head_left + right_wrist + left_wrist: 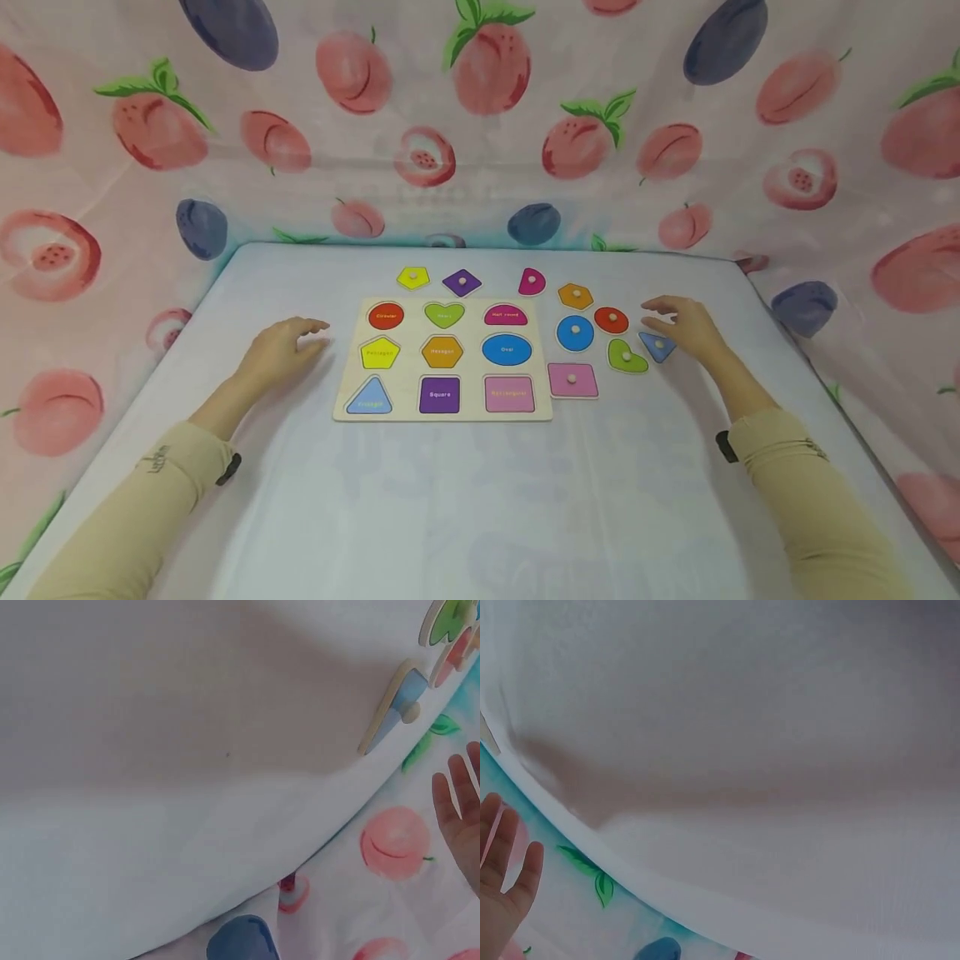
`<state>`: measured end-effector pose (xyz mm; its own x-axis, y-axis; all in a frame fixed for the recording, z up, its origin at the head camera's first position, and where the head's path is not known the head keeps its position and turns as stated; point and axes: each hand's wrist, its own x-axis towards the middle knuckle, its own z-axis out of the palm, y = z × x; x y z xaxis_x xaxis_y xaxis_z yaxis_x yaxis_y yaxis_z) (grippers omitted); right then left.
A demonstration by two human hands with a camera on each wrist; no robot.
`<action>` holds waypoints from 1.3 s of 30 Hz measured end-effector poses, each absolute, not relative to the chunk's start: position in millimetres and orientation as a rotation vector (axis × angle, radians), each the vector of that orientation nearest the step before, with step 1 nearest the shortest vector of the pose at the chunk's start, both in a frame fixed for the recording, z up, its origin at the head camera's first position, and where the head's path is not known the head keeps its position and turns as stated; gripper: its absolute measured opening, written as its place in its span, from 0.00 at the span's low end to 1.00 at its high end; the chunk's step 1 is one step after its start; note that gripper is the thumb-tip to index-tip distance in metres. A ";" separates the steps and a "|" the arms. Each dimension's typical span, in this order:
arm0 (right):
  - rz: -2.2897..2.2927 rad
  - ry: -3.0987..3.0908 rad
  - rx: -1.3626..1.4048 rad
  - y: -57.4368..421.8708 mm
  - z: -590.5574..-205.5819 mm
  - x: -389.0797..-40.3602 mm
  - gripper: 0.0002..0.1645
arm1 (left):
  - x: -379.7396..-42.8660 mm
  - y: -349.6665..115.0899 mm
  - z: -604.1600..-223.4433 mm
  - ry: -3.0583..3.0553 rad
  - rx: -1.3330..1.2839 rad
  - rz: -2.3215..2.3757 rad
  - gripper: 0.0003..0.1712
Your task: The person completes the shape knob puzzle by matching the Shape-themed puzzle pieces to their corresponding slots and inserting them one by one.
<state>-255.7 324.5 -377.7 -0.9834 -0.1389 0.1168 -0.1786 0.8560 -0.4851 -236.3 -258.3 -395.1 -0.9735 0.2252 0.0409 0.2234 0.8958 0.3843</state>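
Note:
A wooden shape puzzle board (408, 375) lies flat on the table, printed with coloured, labelled shapes. To its left, the left hand (279, 354) hovers with relaxed fingers and nothing held. The right hand (684, 327) is just beside the blue triangle piece (658, 347), its fingers loosely bent and holding nothing. In the right wrist view the triangle piece (401, 701) shows its wooden knob, apart from the hand (461, 817). Close by lie the green heart piece (627, 357), red circle piece (611, 320), blue oval piece (575, 333) and pink rectangle piece (572, 381).
Behind the board lie a yellow pentagon piece (413, 277), a purple square piece (461, 282) and a magenta half-round piece (532, 282). An orange hexagon piece (576, 296) is at the board's back right. A fruit-patterned curtain (480, 150) rises along the table's back and sides.

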 end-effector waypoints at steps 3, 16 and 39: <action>0.810 -3.002 0.250 324.1 -381.7 -263.7 0.21 | -237.1 -259.9 -396.0 2.968 0.354 0.656 0.25; 0.910 -3.143 0.226 316.4 -391.0 -283.6 0.23 | -235.8 -256.0 -406.3 2.755 0.449 0.757 0.46; 0.799 -3.211 0.169 292.2 -397.2 -306.6 0.15 | -222.3 -244.9 -407.0 2.653 0.645 0.467 0.71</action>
<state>-306.6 292.2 -397.2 -0.9800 -0.1397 -0.1416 -0.0570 0.8793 -0.4728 -222.3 -244.9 -407.0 -0.8269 0.4920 -0.2723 0.3694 0.8404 0.3967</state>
